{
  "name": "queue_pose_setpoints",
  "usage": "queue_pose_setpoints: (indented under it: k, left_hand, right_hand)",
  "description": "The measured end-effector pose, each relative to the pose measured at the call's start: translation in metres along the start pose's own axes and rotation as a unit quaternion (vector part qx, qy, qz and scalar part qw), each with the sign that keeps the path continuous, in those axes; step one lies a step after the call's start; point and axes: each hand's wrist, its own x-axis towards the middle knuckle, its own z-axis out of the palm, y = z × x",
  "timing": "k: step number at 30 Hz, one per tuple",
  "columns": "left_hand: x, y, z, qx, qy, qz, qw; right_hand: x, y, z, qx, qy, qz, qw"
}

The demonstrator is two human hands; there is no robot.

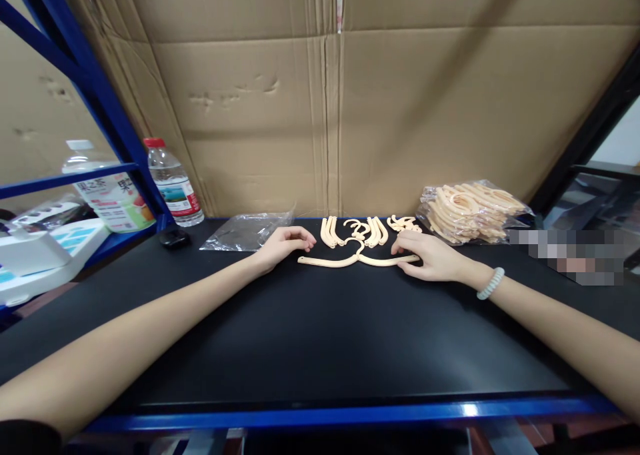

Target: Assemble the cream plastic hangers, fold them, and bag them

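Note:
A cream plastic folding clothes hanger (336, 263) lies spread on the black tabletop, with its two curved arms out to the sides and its hook pointing away from me. My right hand (433, 255) has thumb and fingers around the end of the hanger's right arm. Just above the left arm's tip is my left hand (285, 245), loosely curled, with nothing visible in it and apart from the hanger. Behind the hanger lie loose hanger arms (330, 231) on the left, more arms (376, 231) on the right, and loose hooks (400, 223).
Bagged hanger parts (470, 208) are heaped at the back right. An empty clear bag (245, 231) lies at the back left, near a black object (174, 238) and a red-capped water bottle (175, 185). Cardboard (250, 108) walls the back; blue frame bars stand left.

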Motion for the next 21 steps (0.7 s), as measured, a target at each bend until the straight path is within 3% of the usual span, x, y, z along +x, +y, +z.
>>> queue_pose_setpoints:
  k: [7, 14, 21]
  left_hand:
    - [0.0, -0.002, -0.001, -0.024, 0.013, -0.005, 1.0]
    - [-0.001, -0.001, -0.001, -0.036, 0.016, -0.005, 0.999]
    - [0.001, -0.004, -0.002, -0.036, 0.014, 0.001, 0.999]
  right_hand:
    - [-0.001, 0.001, -0.007, -0.017, 0.008, 0.002, 1.0]
    - [-0.003, 0.008, -0.016, -0.01, 0.068, 0.014, 0.998]
    - [-0.003, 0.012, -0.012, -0.029, 0.06, 0.057, 0.996]
